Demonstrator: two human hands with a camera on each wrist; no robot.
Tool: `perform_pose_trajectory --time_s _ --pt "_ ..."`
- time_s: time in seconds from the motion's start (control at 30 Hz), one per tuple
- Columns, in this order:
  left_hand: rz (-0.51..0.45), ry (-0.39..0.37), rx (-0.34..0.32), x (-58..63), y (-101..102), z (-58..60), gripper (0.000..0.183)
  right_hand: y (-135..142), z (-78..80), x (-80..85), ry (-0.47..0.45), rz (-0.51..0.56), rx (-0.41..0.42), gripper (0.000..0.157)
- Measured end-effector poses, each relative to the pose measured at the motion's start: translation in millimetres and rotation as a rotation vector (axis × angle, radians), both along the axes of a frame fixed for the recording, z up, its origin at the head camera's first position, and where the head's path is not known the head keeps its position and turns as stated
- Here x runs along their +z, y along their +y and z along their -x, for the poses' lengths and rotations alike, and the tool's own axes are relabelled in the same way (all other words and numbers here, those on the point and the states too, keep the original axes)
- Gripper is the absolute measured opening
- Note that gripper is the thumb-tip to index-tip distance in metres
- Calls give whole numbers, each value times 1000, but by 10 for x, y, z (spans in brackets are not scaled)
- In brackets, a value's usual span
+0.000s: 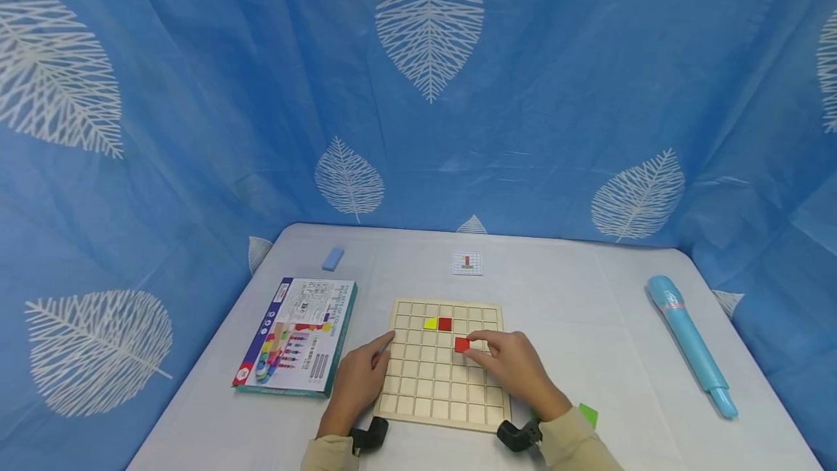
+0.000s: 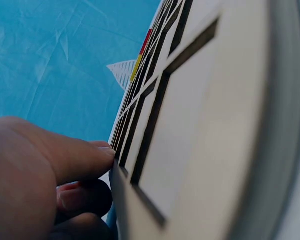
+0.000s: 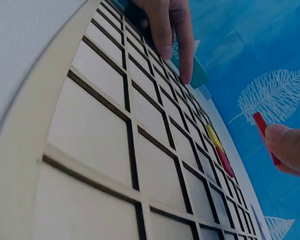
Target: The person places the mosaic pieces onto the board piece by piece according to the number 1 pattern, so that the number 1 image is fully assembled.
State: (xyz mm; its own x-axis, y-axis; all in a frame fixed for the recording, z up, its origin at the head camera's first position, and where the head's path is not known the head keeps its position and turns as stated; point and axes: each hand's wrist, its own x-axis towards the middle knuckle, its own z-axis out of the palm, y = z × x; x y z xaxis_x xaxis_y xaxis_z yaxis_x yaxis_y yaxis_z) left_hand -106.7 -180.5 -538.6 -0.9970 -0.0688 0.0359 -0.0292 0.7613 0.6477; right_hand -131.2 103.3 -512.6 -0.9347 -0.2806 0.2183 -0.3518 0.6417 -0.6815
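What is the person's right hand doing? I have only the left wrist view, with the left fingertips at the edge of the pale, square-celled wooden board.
Observer: The right hand pinches a flat, square red tile between thumb and finger.
Operator: Is it seated in a cell?
Observer: No, the right wrist view shows it held up clear of the pale, square-celled wooden board.
Operator: And what lies on the far side, past the board?
Observer: In the head view, a small white card printed with a coloured grid pattern lies on the white-covered table there.
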Motion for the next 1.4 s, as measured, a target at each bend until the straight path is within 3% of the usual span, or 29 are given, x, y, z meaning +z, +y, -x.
perform_pose_trajectory --time_s 0.53,1.07,1.4 --pt "9 0 -15 -2 -6 2 38 -237 46 -86 -50 70 -41 24" --pt "-6 9 -8 4 -2 1 37 -329 160 -236 -8 85 -38 26" --pt "-6 28 -8 -7 -2 4 37 -388 182 -285 19 35 -61 25"
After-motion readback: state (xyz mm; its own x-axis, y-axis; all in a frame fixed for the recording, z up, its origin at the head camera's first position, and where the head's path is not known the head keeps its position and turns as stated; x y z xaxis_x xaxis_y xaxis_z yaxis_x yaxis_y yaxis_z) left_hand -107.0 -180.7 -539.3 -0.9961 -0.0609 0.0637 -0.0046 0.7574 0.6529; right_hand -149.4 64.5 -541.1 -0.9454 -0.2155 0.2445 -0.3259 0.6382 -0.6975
